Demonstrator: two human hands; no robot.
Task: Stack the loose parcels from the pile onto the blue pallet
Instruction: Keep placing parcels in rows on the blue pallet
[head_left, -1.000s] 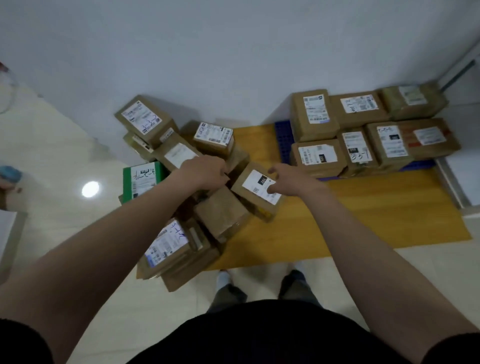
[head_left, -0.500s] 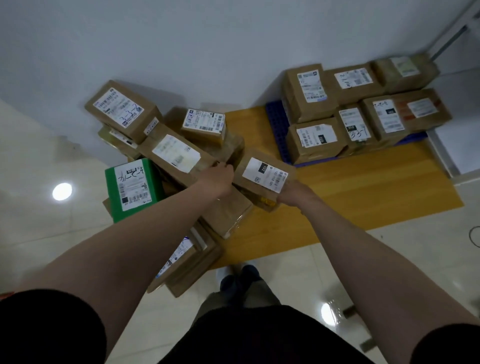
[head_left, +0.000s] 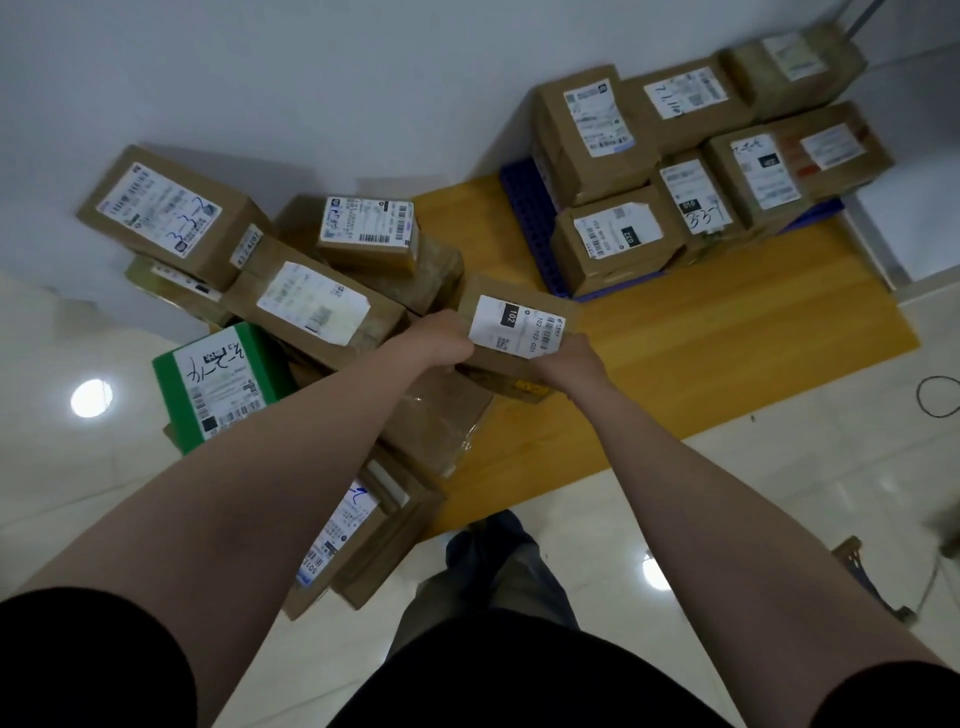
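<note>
A small brown parcel (head_left: 519, 325) with a white label marked 102 sits at the right edge of the loose pile. My left hand (head_left: 441, 340) grips its left side and my right hand (head_left: 569, 358) grips its right lower corner. Left of it, brown boxes lie heaped, among them a large labelled box (head_left: 166, 213) and a green box (head_left: 218, 382). The blue pallet (head_left: 524, 208) lies at the upper right against the wall, with several brown parcels (head_left: 613, 244) stacked on it.
A yellow wooden board (head_left: 727, 353) lies under the pallet and part of the pile. A white wall runs along the back. Glossy pale floor tiles surround the board. A black cable loop (head_left: 937, 397) lies on the floor at the right. My feet (head_left: 498, 561) stand below.
My left hand has moved from the pile onto the left side of the 102 parcel. My right hand slid to its lower right corner, and the parcel has lifted slightly.
</note>
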